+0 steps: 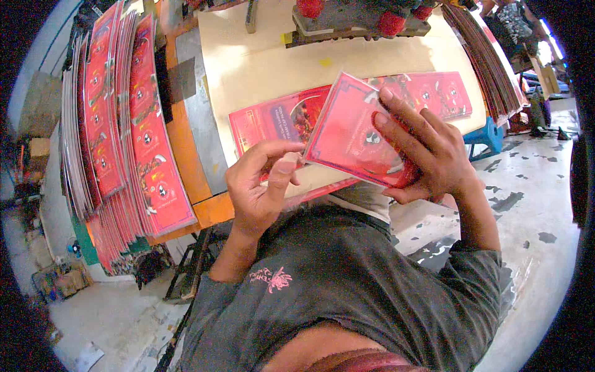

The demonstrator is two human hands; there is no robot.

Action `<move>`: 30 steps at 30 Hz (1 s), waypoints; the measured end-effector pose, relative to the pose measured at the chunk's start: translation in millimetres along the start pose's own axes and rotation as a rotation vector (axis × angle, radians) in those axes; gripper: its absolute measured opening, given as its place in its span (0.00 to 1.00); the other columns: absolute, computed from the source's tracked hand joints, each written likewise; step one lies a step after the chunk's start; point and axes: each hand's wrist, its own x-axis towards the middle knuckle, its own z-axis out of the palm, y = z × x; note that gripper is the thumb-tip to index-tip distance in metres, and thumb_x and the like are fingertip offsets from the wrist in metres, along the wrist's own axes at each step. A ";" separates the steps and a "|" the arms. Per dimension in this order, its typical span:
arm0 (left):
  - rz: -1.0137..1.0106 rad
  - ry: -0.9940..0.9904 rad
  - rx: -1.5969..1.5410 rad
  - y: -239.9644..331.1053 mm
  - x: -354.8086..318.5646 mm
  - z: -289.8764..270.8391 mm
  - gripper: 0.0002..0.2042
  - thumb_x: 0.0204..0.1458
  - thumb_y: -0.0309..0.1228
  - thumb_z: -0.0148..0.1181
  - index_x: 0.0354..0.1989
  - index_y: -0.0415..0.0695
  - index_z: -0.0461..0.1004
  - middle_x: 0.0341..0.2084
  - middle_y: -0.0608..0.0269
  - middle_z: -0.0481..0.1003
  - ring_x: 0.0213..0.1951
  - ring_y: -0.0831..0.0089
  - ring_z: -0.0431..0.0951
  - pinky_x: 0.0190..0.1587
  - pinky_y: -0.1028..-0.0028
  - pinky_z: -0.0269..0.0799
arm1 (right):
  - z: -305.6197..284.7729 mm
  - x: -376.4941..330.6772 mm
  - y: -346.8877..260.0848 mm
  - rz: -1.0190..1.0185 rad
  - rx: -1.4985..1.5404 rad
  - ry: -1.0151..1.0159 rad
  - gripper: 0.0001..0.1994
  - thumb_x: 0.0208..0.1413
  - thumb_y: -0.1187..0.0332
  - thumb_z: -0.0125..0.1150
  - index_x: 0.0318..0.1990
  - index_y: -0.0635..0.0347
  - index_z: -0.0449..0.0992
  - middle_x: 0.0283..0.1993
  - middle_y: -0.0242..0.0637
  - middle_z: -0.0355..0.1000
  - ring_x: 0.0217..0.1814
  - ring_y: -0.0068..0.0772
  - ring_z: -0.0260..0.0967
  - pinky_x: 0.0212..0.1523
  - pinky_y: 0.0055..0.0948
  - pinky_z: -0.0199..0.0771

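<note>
My right hand (427, 149) grips a glossy red printed sheet (347, 130) by its right side, with fingers spread over its face and the thumb at its lower edge. The sheet is tilted above the table and shows a dark border line and a small round emblem. At its lower left corner, my left hand (263, 180) has thumb and forefinger bent together in a pinch. What lies between those fingertips is too small to make out. Beneath the raised sheet, a long red printed strip (282, 118) with pictures of food lies across the pale tabletop (248, 68), partly covered.
Tall stacks of similar red strips (145, 124) stand at the left beside an orange table edge (207, 208). A dark metal fixture with red knobs (359, 25) sits at the far side. More stacked sheets (489, 68) lie far right, above a blue stool (488, 137).
</note>
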 end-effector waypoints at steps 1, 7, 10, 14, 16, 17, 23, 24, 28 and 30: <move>-0.004 0.003 -0.002 2.6 0.8 0.7 0.09 0.65 0.30 0.65 0.44 0.34 0.82 0.35 0.58 0.82 0.33 0.77 0.82 0.32 0.75 0.80 | 0.6 1.3 -0.7 -0.002 0.002 -0.005 0.48 0.48 0.33 0.68 0.72 0.56 0.70 0.77 0.52 0.63 0.42 0.49 0.77 0.42 0.41 0.82; -0.205 -0.050 -0.085 10.9 3.1 10.4 0.09 0.63 0.32 0.69 0.41 0.39 0.76 0.28 0.70 0.77 0.26 0.83 0.76 0.28 0.79 0.73 | -3.9 6.7 -3.2 -0.084 0.027 -0.061 0.46 0.52 0.33 0.66 0.71 0.58 0.72 0.76 0.51 0.66 0.32 0.42 0.68 0.32 0.35 0.76; -0.320 -0.082 -0.195 17.3 5.4 11.2 0.10 0.63 0.32 0.69 0.40 0.42 0.74 0.26 0.72 0.75 0.24 0.85 0.73 0.25 0.81 0.68 | -1.3 6.0 -2.6 -0.117 0.028 -0.026 0.45 0.53 0.34 0.65 0.69 0.59 0.73 0.75 0.51 0.67 0.31 0.41 0.68 0.31 0.34 0.75; -0.397 -0.087 -0.302 14.7 5.9 7.6 0.08 0.65 0.32 0.67 0.40 0.41 0.75 0.25 0.72 0.75 0.21 0.85 0.71 0.24 0.81 0.66 | 3.3 7.0 -0.6 -0.147 0.050 0.031 0.43 0.53 0.35 0.66 0.67 0.60 0.75 0.72 0.54 0.69 0.28 0.39 0.67 0.29 0.32 0.74; -0.356 -0.102 -0.326 12.6 6.1 5.4 0.08 0.66 0.32 0.65 0.40 0.42 0.75 0.25 0.72 0.75 0.21 0.85 0.71 0.24 0.81 0.66 | 6.3 8.3 0.1 -0.155 0.067 0.049 0.42 0.53 0.36 0.66 0.67 0.60 0.75 0.72 0.55 0.70 0.27 0.39 0.67 0.28 0.32 0.74; -0.346 -0.102 -0.348 13.7 6.7 4.8 0.08 0.67 0.33 0.63 0.40 0.41 0.75 0.25 0.71 0.74 0.21 0.85 0.71 0.23 0.81 0.65 | 8.2 8.7 0.5 -0.167 0.068 0.072 0.42 0.53 0.36 0.66 0.67 0.60 0.75 0.71 0.55 0.70 0.27 0.39 0.67 0.28 0.32 0.74; -0.415 -0.097 -0.430 10.3 6.5 0.0 0.09 0.69 0.34 0.61 0.40 0.41 0.74 0.25 0.69 0.74 0.21 0.84 0.70 0.24 0.81 0.65 | 7.7 8.6 5.5 -0.142 0.102 0.043 0.43 0.54 0.35 0.65 0.67 0.61 0.76 0.72 0.57 0.69 0.28 0.40 0.69 0.30 0.33 0.76; -0.422 -0.093 -0.468 8.7 5.6 -0.1 0.10 0.69 0.35 0.61 0.40 0.41 0.74 0.25 0.69 0.74 0.21 0.83 0.71 0.24 0.80 0.65 | 7.2 9.0 6.6 -0.124 0.114 0.016 0.44 0.54 0.33 0.64 0.67 0.62 0.76 0.72 0.58 0.69 0.30 0.41 0.71 0.31 0.34 0.77; -0.370 -0.069 -0.502 5.8 1.8 2.3 0.08 0.67 0.33 0.63 0.41 0.41 0.74 0.27 0.69 0.74 0.24 0.83 0.72 0.26 0.81 0.66 | 9.9 7.5 13.0 -0.136 0.081 0.064 0.46 0.54 0.30 0.62 0.67 0.62 0.75 0.73 0.59 0.68 0.36 0.45 0.77 0.34 0.37 0.79; -0.328 -0.124 -0.368 8.2 1.2 3.0 0.08 0.65 0.30 0.66 0.41 0.41 0.74 0.29 0.70 0.74 0.26 0.84 0.72 0.27 0.81 0.67 | 6.9 8.2 12.4 -0.084 0.117 0.029 0.48 0.53 0.27 0.61 0.67 0.62 0.76 0.73 0.59 0.67 0.41 0.49 0.80 0.37 0.39 0.81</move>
